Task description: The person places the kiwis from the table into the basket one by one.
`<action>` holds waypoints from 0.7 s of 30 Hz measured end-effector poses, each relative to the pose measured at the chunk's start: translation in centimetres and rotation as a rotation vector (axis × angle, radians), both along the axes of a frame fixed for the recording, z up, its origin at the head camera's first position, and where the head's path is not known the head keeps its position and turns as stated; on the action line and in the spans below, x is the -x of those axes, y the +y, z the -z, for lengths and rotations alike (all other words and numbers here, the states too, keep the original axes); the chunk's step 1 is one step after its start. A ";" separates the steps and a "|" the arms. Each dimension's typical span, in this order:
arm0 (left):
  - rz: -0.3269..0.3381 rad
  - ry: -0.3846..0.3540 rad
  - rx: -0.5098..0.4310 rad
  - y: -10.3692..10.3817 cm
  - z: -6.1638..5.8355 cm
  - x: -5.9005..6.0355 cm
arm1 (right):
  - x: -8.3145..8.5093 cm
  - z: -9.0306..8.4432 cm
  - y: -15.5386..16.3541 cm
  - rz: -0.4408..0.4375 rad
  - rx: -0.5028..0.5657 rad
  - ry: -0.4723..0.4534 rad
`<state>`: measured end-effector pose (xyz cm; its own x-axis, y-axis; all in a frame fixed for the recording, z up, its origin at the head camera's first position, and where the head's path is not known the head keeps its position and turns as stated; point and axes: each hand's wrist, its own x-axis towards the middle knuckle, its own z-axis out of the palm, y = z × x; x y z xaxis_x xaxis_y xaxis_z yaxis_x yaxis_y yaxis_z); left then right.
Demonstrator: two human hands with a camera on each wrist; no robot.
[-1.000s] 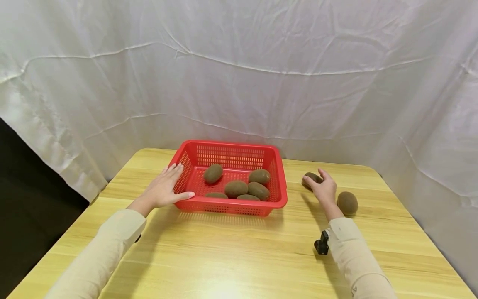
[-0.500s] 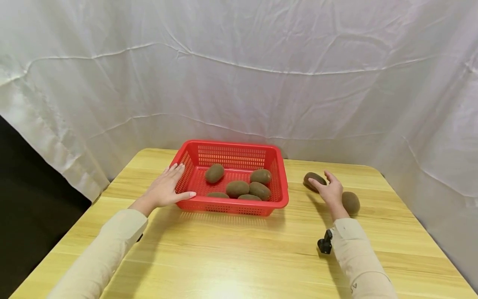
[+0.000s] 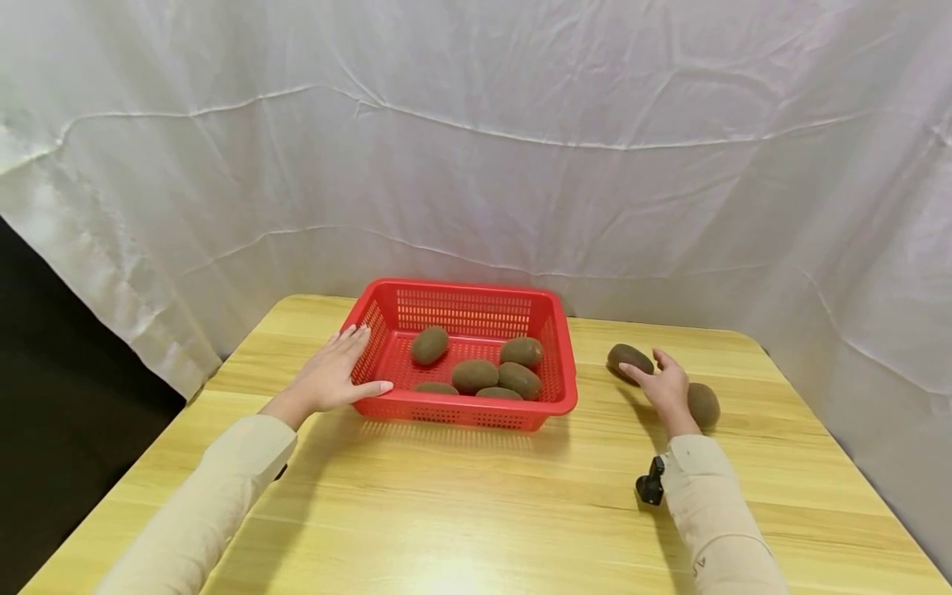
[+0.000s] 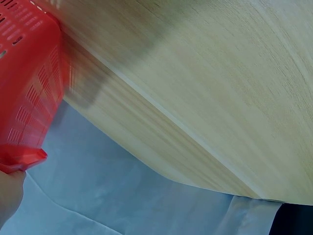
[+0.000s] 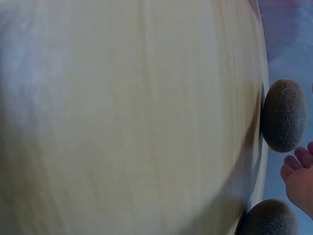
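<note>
A red plastic basket (image 3: pixel 464 411) with slotted walls holds several brown kiwis, one kiwi (image 3: pixel 430 345) lying apart at its left. My left hand (image 3: pixel 330 376) rests on the basket's near left corner, fingers straight across the left rim and thumb along the front rim. In the left wrist view only a bit of that hand (image 4: pixel 10 196) shows against the rim. To the right of the basket my right hand (image 3: pixel 664 388) hovers between two kiwis on the table, a far kiwi (image 3: pixel 630 362) and a nearer kiwi (image 3: pixel 702 406). Its fingers are loosely bent and hold nothing; the right wrist view shows a gap to the far kiwi (image 5: pixel 285 115).
Everything stands on a light wooden table (image 3: pixel 446 504). A white curtain (image 3: pixel 476 165) hangs behind the table's far edge and along its sides. At the left is a dark opening (image 3: pixel 59 397). A small black camera (image 3: pixel 650 483) sits on the right wrist.
My right hand has drawn back from the far kiwi, moving right toward the nearer one. Both kiwis stay on the table. My left hand keeps its place on the basket.
</note>
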<state>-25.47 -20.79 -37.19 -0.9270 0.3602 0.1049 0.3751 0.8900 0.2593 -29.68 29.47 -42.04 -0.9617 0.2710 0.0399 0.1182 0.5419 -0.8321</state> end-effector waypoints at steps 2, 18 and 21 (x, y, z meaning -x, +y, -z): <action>0.003 0.005 -0.003 0.0 -0.1 0.0 | 0.1 0.1 0.1 -0.009 -0.012 -0.017; 0.001 0.010 -0.012 0.1 0.2 0.1 | 0.1 0.6 1.1 -0.087 -0.063 -0.089; 0.003 0.009 -0.009 -0.1 0.3 0.2 | 0.3 0.8 1.1 -0.104 -0.075 -0.086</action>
